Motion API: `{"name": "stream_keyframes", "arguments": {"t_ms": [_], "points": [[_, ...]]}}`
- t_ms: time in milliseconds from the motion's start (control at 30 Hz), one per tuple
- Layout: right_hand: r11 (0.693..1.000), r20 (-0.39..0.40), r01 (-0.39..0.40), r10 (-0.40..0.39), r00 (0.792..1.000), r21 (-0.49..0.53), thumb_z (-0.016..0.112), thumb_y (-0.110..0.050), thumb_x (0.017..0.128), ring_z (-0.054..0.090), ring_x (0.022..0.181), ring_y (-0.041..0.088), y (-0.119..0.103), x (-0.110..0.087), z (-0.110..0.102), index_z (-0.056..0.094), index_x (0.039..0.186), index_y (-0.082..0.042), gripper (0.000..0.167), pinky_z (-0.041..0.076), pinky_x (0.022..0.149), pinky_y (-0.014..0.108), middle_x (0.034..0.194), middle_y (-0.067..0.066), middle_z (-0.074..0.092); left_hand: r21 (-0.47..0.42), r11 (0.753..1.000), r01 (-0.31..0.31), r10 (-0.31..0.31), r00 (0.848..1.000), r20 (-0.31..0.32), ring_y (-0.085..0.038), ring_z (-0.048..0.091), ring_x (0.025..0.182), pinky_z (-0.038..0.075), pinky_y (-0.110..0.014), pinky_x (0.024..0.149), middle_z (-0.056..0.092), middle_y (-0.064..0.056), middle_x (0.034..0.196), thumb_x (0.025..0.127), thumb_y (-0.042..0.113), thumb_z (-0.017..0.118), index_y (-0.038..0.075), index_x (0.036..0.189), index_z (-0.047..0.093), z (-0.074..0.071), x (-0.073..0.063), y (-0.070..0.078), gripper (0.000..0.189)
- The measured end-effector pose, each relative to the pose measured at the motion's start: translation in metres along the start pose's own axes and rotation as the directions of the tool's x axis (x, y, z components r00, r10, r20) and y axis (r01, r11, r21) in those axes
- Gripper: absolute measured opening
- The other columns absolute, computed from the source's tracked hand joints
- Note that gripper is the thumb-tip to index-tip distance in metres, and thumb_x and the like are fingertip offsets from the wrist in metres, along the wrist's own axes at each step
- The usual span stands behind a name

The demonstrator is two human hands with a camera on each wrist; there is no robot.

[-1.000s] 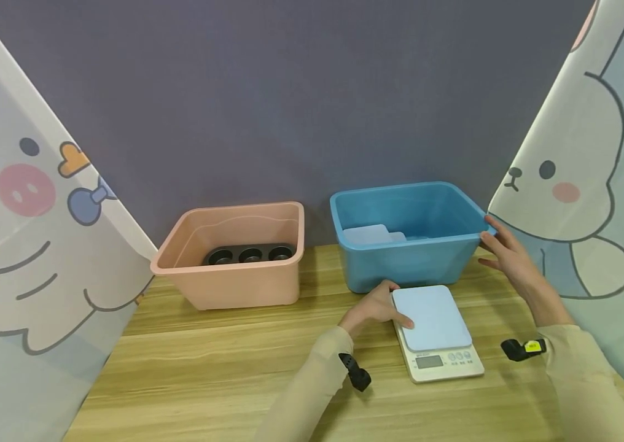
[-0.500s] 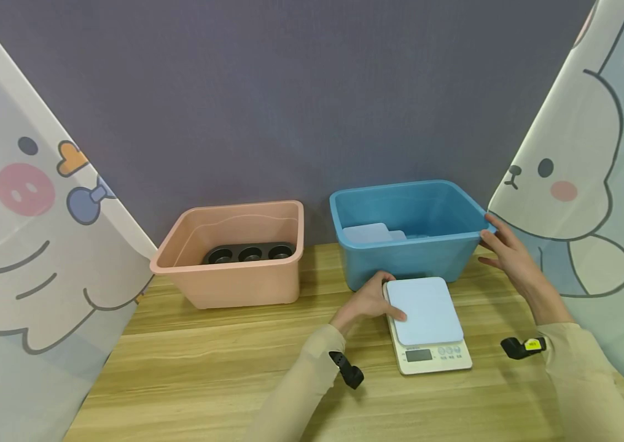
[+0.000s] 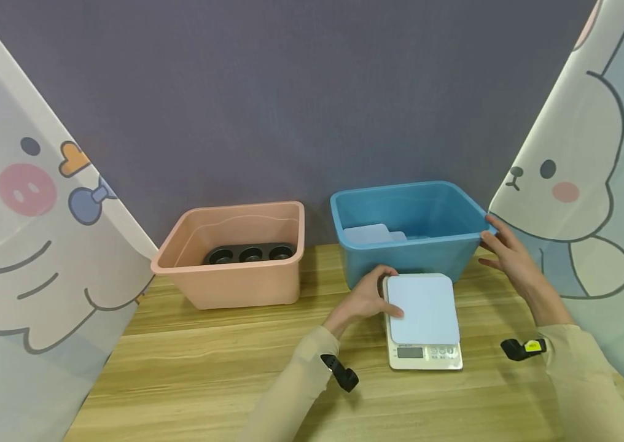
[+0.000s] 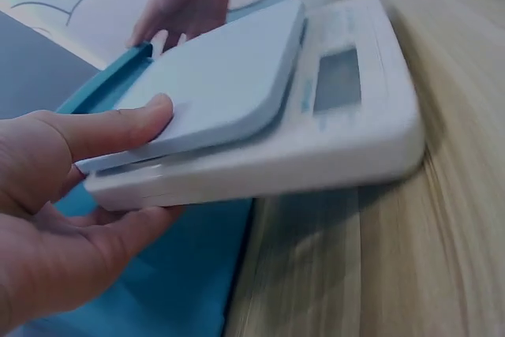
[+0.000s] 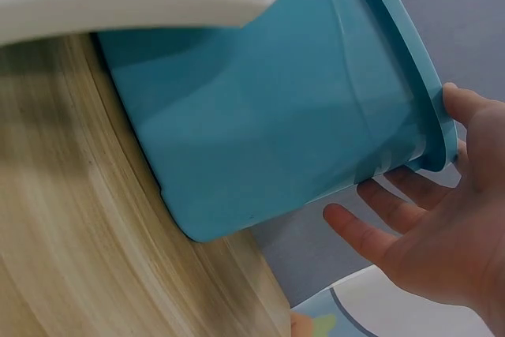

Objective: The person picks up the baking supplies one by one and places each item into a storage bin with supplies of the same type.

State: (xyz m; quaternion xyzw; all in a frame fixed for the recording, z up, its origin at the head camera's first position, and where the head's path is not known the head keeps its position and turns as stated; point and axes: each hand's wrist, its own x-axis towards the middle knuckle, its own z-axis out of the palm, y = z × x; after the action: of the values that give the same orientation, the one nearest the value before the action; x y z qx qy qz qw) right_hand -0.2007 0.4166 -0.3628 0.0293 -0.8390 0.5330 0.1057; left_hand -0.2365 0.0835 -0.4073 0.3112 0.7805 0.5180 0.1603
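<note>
My left hand (image 3: 366, 294) holds a white kitchen scale (image 3: 424, 310) by its left edge, thumb on the pale platform and fingers underneath. In the left wrist view the scale (image 4: 316, 147) is tilted, with a shadow on the wood below it. Its display and buttons face me in the head view. Close behind it stands a blue plastic bin (image 3: 406, 261). My right hand (image 3: 511, 255) touches the bin's front right corner, its fingers fairly straight against the rim and side wall, as the right wrist view shows.
Inside the blue bin lie pale flat-topped items (image 3: 370, 234). To its left, a pink bin (image 3: 234, 285) holds a dark muffin tin (image 3: 250, 253). Both stand at the back of the wooden table (image 3: 196, 368), before a grey backdrop (image 3: 290, 110). Cartoon-printed sheets flank the table.
My left hand has shifted the scale left and slightly back, towards the blue bin, turning it straighter. My right hand stays at the bin's corner.
</note>
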Motion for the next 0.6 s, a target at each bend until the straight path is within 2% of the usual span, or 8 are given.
{"name": "stream_keyframes", "arguments": {"t_ms": [133, 233, 400, 600], "points": [[1.0, 0.0, 0.006, -0.006, 1.0, 0.016, 0.039, -0.037, 0.107, 0.048, 0.112, -0.011, 0.002, 0.001, 0.001, 0.008, 0.161, -0.027, 0.063, 0.052, 0.079, 0.014, 0.119, -0.014, 0.043, -0.115, 0.993, -0.026, 0.026, 1.0, -0.006, -0.013, 0.061, 0.082, 0.054, -0.025, 0.071, 0.058, -0.003, 0.119, 0.07, 0.002, 0.088, 0.016, 0.128, 0.054, -0.002, -0.001, 0.001, 0.068], [1.0, -0.008, -0.002, 0.002, 1.0, -0.003, 0.038, -0.038, 0.107, 0.049, 0.115, -0.008, 0.002, 0.001, 0.001, 0.008, 0.161, -0.028, 0.063, 0.052, 0.079, 0.013, 0.12, -0.016, 0.042, -0.157, 0.987, -0.025, 0.021, 0.999, -0.028, -0.013, 0.063, 0.081, 0.055, -0.025, 0.069, 0.059, -0.004, 0.118, 0.069, -0.001, 0.088, 0.017, 0.127, 0.056, -0.005, -0.002, 0.004, 0.068], [1.0, -0.008, -0.01, 0.01, 1.0, -0.021, 0.037, -0.039, 0.107, 0.048, 0.118, -0.006, 0.002, 0.001, 0.001, 0.007, 0.161, -0.027, 0.063, 0.052, 0.078, 0.013, 0.12, -0.016, 0.042, -0.171, 0.985, -0.038, 0.028, 0.998, -0.057, -0.015, 0.064, 0.083, 0.055, -0.026, 0.072, 0.06, -0.006, 0.119, 0.068, -0.002, 0.088, 0.016, 0.126, 0.058, -0.01, -0.005, 0.009, 0.068], [1.0, 0.0, -0.01, 0.01, 1.0, -0.022, 0.037, -0.039, 0.107, 0.048, 0.119, -0.003, 0.002, 0.002, 0.001, 0.006, 0.161, -0.028, 0.063, 0.052, 0.079, 0.012, 0.12, -0.016, 0.042, -0.174, 0.982, -0.073, 0.064, 0.996, -0.057, -0.015, 0.066, 0.087, 0.057, -0.027, 0.073, 0.058, -0.006, 0.121, 0.068, -0.001, 0.089, 0.017, 0.128, 0.058, -0.019, -0.01, 0.018, 0.069]]}}
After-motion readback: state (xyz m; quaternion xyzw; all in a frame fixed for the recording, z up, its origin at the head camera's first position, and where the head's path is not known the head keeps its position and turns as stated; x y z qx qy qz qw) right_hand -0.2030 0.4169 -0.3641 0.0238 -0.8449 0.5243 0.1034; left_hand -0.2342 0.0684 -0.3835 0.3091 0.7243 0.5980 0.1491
